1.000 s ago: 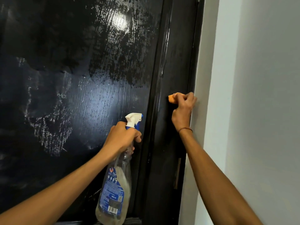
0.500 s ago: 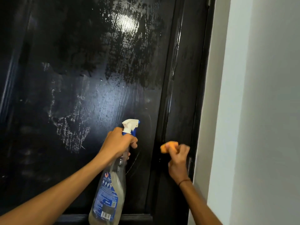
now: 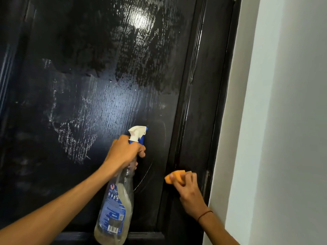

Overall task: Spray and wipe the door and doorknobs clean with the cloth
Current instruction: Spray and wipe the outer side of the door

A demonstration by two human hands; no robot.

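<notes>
Right hand: fingers curled round a folded orange cloth, pinching it and pressing it against the door's right stile, low down, just left of the frame; a thin band sits on the wrist. Left hand: clamped round the neck of the spray bottle, nozzle white and blue, pointing at the panel; bottle hangs upright with a blue label and pale liquid low inside. Door: black, glossy, wood-grained; wet streaks and a bright glare on the upper panel, whitish smears at mid-left, a thin curved wipe mark beside the bottle. Edges: the stile runs as a narrow strip between the panel moulding and the frame; a pale wall stands just right of the frame, close to the right forearm. Open panel surface lies above and left of both hands. Change: the cloth hand has come down the stile from its higher spot a second ago; the bottle hand has kept its grip and place on the panel.
</notes>
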